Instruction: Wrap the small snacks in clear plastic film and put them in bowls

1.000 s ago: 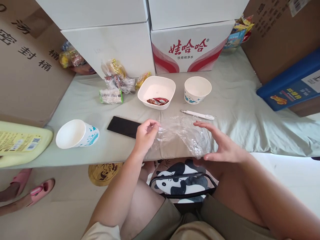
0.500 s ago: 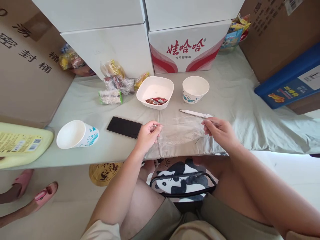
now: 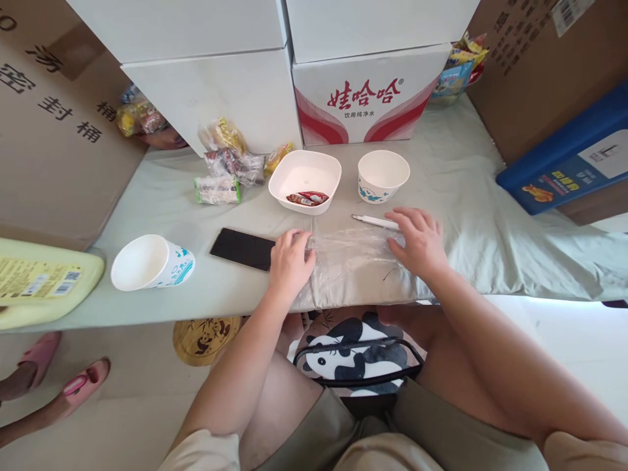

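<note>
- Left hand [image 3: 292,265] half open, fingers bent and thumb apart, touching the near-left edge of the clear plastic film [image 3: 350,258], no grip on it!
- Right hand [image 3: 417,242] spread wide, released, over the film's right end, covering one end of the white pen-like tool [image 3: 373,221].
- And the film lies flat on the worktop [image 3: 471,235], long axis running left to right, hand to hand!

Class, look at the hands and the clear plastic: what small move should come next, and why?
Probably smooth the clear plastic outward: it lies wrinkled on the cloth, with the left hand at one side and the open right hand at the other.
</note>
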The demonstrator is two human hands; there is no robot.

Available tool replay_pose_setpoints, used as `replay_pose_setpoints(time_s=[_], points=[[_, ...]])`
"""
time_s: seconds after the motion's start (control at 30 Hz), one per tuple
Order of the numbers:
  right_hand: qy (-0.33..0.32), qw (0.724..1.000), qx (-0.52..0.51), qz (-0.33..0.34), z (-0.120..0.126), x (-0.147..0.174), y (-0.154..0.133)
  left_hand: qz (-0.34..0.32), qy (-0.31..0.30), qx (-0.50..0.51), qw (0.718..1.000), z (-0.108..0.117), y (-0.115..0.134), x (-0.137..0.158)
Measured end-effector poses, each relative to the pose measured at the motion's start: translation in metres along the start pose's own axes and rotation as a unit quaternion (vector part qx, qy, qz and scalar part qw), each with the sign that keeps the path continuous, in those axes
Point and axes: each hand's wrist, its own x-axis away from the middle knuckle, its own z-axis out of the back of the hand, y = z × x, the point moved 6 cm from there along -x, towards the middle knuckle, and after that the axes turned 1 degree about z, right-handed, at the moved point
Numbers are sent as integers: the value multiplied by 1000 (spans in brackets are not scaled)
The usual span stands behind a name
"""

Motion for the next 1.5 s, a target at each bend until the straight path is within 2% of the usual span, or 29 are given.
replay_pose_setpoints(time_s=[0.13, 0.33, 0.4, 0.5, 0.63, 0.77, 0.87, 1.0, 1.07, 1.13, 1.23, 1.33, 1.43, 1.5], points=[[-61, 992, 53, 97, -16, 3, -16, -32, -36, 30, 998, -7, 2, -4], [-108, 979, 1, 171, -15, 17, -27, -38, -65, 213, 974, -2, -3, -3], [-129, 979, -29, 158, -9, 21, -26, -21, -81, 236, 968, -1, -6, -2], [-153, 978, -97, 101, 1, 25, -18, 2, -99, 262, 960, -3, -10, -2], [-198, 962, -184, 32, 4, 27, -3, 31, -111, 296, 948, -6, -14, -4], [-238, 952, -192, -19, -2, 29, 15, 39, -96, 260, 960, -4, -16, -7], [-214, 959, -184, -3, 3, 29, 19, 34, -100, 247, 963, -5, -15, -9], [-65, 979, -189, 31, 29, 25, 12, 34, -147, 302, 941, -12, -6, -8], [-24, 982, -181, 45, 34, 24, 3, 26, -165, 320, 933, -14, 1, -6], [-56, 979, -178, 86, 26, 25, -14, 12, -190, 334, 923, -17, 8, -4], [-147, 961, -172, 161, 3, 29, -41, -11, -238, 362, 901, -20, 20, -1], [-190, 953, -143, 187, -10, 32, -57, -45, -277, 368, 886, -18, 32, 1], [-246, 947, -98, 181, -17, 35, -64, -67, -289, 336, 894, -17, 37, 0], [-283, 944, -67, 156, -20, 37, -64, -55, -238, 318, 916, -14, 31, -6]])
